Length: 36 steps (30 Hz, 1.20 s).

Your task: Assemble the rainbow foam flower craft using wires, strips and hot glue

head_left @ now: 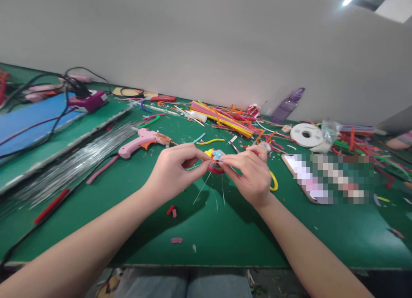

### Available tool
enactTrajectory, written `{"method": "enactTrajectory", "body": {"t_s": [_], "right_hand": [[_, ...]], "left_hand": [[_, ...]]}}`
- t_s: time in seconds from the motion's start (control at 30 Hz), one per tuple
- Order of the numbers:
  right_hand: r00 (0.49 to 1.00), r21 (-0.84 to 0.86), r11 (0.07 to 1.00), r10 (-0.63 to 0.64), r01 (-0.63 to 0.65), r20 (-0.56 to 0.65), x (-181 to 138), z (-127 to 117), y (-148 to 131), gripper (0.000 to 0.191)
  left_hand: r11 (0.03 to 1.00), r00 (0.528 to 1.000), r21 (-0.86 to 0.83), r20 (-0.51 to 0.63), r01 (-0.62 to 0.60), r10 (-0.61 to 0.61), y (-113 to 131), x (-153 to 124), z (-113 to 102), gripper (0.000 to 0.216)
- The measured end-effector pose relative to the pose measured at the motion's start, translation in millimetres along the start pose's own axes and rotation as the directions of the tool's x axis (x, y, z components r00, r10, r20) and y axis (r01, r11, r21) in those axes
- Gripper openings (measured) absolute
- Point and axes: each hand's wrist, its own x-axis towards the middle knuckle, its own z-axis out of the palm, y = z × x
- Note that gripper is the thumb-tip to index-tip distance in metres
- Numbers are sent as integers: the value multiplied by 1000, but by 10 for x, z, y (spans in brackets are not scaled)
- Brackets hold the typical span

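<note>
Both hands meet at the middle of the green table, around a small colourful craft piece (216, 167). It has a red base, a blue flower-like top and a bit of yellow, and thin pale strands stick out below it. My left hand (175, 167) is closed in a pinch at its left side, thumb against fingertips. From the right, my right hand (249, 173) pinches at the blue part. The fingertips hide exactly where each one grips. A yellow pipe cleaner loop (274, 181) shows beside my right wrist.
A pink hot glue gun (141, 141) lies left of my hands, near a bundle of clear strands (86, 150). Pipe cleaners (222, 118), a white spool (306, 135) and a purple bottle (287, 106) are at the back. Red and pink scraps (177, 240) lie in front.
</note>
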Motion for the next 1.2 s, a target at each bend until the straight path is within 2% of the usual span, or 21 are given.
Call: {"method": "enactTrajectory", "body": {"t_s": [0.2,0.47,0.67,0.83,0.93,1.03,1.1,1.2], "right_hand": [[1000,15,1000,-18,18,8,28,33,-47,15],[999,84,996,20,-23,37,21,75,-42,16],[999,79,997,9,-12,42,14,81,-30,16],[999,83,997,5,-8,37,12,83,-32,18],[1000,78,997,-2,0,23,14,86,-32,17],[1000,86,996,-8,6,16,14,86,-31,16],[1000,92,996,-3,0,27,14,86,-30,15],[1000,89,996,2,-4,27,19,88,-33,16]], "left_hand": [[1000,1000,-10,8,-15,15,-18,-8,4,9],[1000,1000,-26,10,-13,13,-32,-13,7,9],[997,999,-54,16,50,-50,46,1,-21,9],[994,997,-93,-58,52,-58,62,10,-47,9],[979,993,-205,-119,4,-29,50,7,-49,6],[949,991,-313,-111,41,-79,50,-8,-37,4],[947,989,-312,-89,81,-114,56,-18,-30,4],[962,990,-266,-99,70,-99,68,-25,-32,4]]}}
